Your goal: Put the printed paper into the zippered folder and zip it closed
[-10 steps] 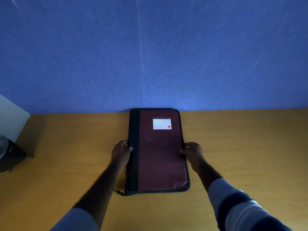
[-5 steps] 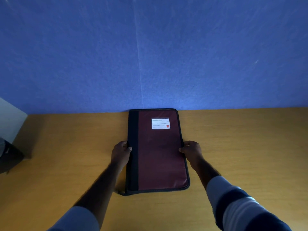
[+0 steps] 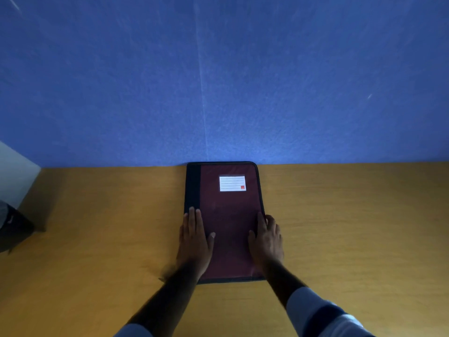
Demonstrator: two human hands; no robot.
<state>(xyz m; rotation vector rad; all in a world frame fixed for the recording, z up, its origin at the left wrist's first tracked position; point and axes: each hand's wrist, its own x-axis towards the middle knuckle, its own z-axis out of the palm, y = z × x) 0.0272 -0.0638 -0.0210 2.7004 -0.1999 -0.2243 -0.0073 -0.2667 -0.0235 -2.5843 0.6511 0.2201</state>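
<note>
A maroon zippered folder (image 3: pixel 228 215) with a black spine strip and a white label (image 3: pixel 232 183) lies shut and flat on the wooden table, its far edge against the blue wall. My left hand (image 3: pixel 194 242) rests flat on the folder's left side, fingers stretched over the black strip. My right hand (image 3: pixel 266 242) lies flat on its right edge, fingers together. Neither hand grips anything. No printed paper is in view.
The wooden table (image 3: pixel 340 227) runs wide on both sides of the folder. A blue wall (image 3: pixel 218 81) stands right behind it. A dark object (image 3: pixel 13 229) sits at the left edge, beside a pale panel (image 3: pixel 14 171).
Both hands have let go of the folder's side edges and moved on top of it, now lying flat on the cover. The folder stays in place.
</note>
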